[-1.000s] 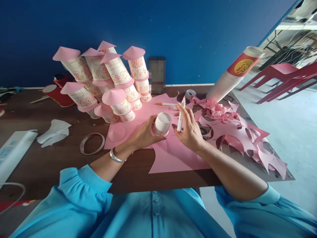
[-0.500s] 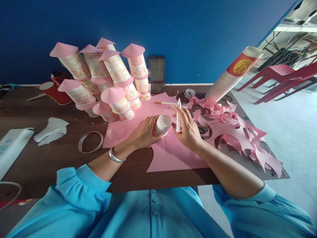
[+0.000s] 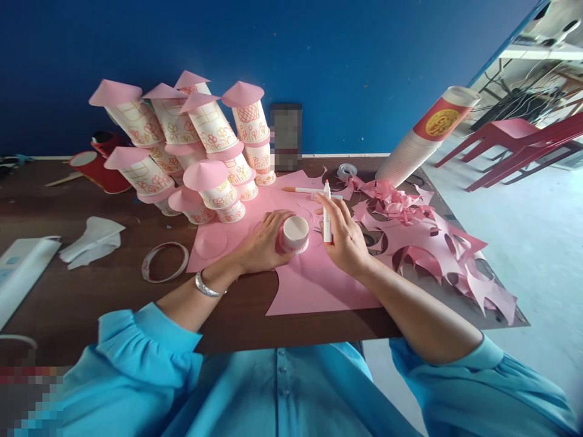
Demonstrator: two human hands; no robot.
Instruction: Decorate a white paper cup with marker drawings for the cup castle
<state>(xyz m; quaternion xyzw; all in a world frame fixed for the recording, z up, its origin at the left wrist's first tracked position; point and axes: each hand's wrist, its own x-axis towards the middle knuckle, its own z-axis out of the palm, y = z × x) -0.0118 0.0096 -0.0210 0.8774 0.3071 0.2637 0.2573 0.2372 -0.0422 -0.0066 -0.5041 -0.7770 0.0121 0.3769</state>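
My left hand (image 3: 268,243) is closed around the side of a white paper cup (image 3: 296,232), which is upside down with its base facing up. Red drawing shows low on its side; the fingers hide the rest. A short way to the right, my right hand (image 3: 347,240) grips a white marker (image 3: 327,212) held upright, its orange-red tip pointing up and away from the cup. Beneath both hands lies a pink paper sheet (image 3: 319,291). Another marker (image 3: 300,190), with an orange end, rests on the sheet beyond them.
Several cup towers (image 3: 214,130) with pink cone roofs stand at the back left. Pink scraps (image 3: 437,243) heap up on the right, before a tall cup stack (image 3: 423,136). A tape roll (image 3: 164,262), crumpled tissue (image 3: 93,243) and white power strip (image 3: 27,267) lie left.
The cup in my left hand has tilted more upright and come slightly down and left. My right hand keeps the marker in nearly the same place.
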